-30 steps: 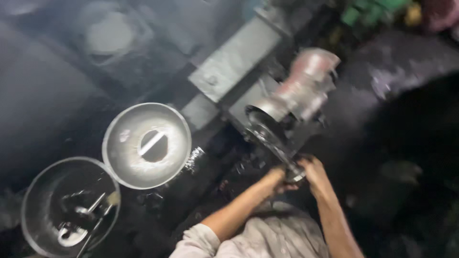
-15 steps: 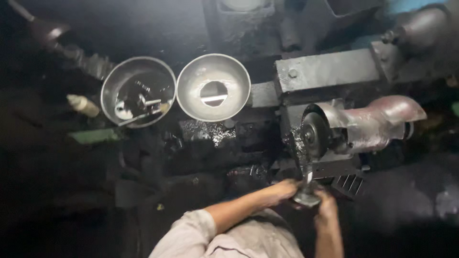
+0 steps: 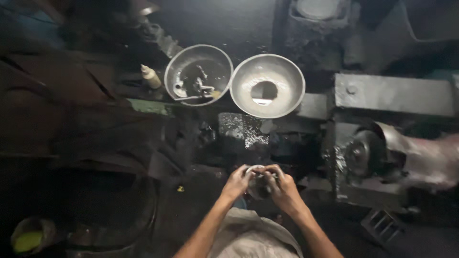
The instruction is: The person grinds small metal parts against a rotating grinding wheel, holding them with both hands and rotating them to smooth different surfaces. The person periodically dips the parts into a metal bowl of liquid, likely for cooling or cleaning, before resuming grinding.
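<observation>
Both my hands meet low in the middle of the head view, wrapped around a small round metal part [image 3: 258, 185]. My left hand [image 3: 236, 182] grips its left side and my right hand [image 3: 286, 189] covers its right side. The part's shape is mostly hidden by my fingers. To the right stands a bench grinder with a dark round grinding wheel [image 3: 359, 154] and a shiny metal guard [image 3: 416, 153], apart from my hands.
Two round metal bowls sit at the back: the left bowl [image 3: 178, 66] holds small tools and parts, the right bowl [image 3: 287, 76] holds one small dark-centred piece. A small cream bottle [image 3: 151, 76] stands left of them. A grey metal block [image 3: 394, 94] lies behind the grinder.
My hands have come away from the grinding wheel to the left and now hold the part in front of my body. The view has shifted, putting the grinder further right.
</observation>
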